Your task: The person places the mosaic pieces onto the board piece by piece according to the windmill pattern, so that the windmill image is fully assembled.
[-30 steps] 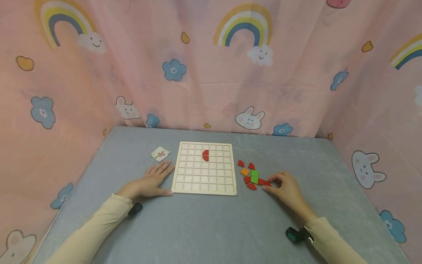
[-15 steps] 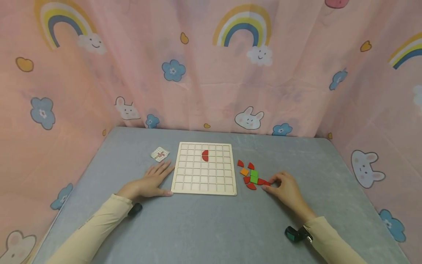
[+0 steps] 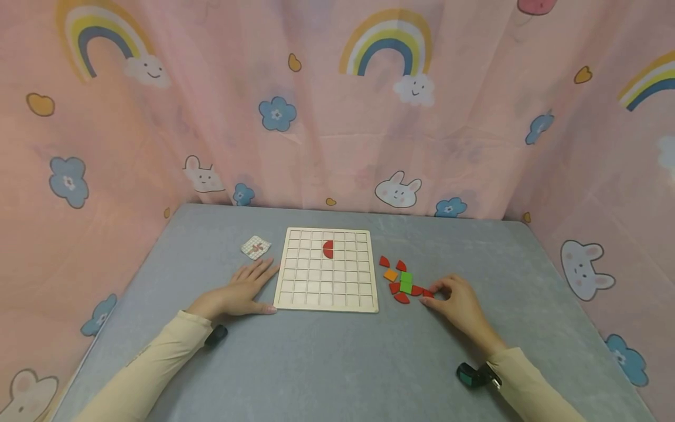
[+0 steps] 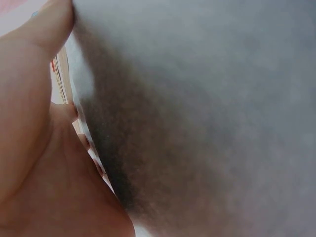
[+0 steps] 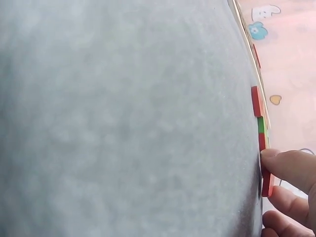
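A square wooden grid board (image 3: 306,298) lies flat on the table. Two red quarter-circle tiles (image 3: 329,249) sit on it in adjoining squares. My left hand (image 3: 239,293) rests palm down with fingers spread, its thumb and fingertips at the board's left edge. To the right of the board, my right hand (image 3: 456,299) pinches a red quarter-circle tile (image 5: 267,183) at table level between thumb and finger. Beside it lie several loose red tiles (image 3: 402,298), two green square tiles (image 3: 406,282) and an orange square tile (image 3: 390,275).
Just beyond the left hand lies a small card (image 3: 256,247) printed with a grid and a coloured figure. The grey table (image 3: 327,369) meets a pink patterned curtain (image 3: 327,152) at the back and sides.
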### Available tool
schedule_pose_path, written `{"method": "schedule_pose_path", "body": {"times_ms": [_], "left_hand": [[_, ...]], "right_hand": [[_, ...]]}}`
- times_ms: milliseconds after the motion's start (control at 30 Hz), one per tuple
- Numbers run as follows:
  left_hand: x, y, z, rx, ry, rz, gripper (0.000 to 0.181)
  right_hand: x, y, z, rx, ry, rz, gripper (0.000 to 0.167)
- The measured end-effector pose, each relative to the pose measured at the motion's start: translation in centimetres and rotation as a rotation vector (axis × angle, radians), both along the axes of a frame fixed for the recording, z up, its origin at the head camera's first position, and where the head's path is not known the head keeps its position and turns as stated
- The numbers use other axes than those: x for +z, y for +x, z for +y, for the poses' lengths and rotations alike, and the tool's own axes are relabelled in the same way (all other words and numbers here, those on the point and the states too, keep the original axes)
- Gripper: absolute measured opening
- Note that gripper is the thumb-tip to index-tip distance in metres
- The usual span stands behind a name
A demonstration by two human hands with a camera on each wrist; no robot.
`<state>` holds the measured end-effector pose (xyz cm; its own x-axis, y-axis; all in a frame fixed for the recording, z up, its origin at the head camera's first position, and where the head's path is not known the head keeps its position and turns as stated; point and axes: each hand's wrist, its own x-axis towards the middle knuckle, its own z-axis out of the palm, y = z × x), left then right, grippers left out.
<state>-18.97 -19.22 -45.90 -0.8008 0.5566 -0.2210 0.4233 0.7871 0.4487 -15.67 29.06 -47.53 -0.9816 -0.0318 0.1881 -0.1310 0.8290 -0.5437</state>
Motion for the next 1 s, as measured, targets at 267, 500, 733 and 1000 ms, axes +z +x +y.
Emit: {"method": "schedule_pose_path", "body": {"times_ms": [267,500,733,1000], "left_hand": [[-0.1,-0.1,-0.1,0.004,-0.012,-0.013,0.100],[-0.1,-0.2,-0.1,-0.001,0.005,-0.014,0.100],[-0.4,-0.2,-0.3,-0.014,0.046,-0.002,0.102],[-0.5,-0.1,-0.4,-0.019,0.082,-0.005,0.103]], "right_hand": [[0.2,0.0,-0.1,0.010,-0.015,0.007,0.024],[0.2,-0.1,-0.2,0.033,-0.050,-0.014,0.028],[0.2,-0.4,-0.6,0.046,-0.054,-0.036,0.027],[0.5,-0.7,-1.2,0.052,-0.066,-0.050,0.026]]}}
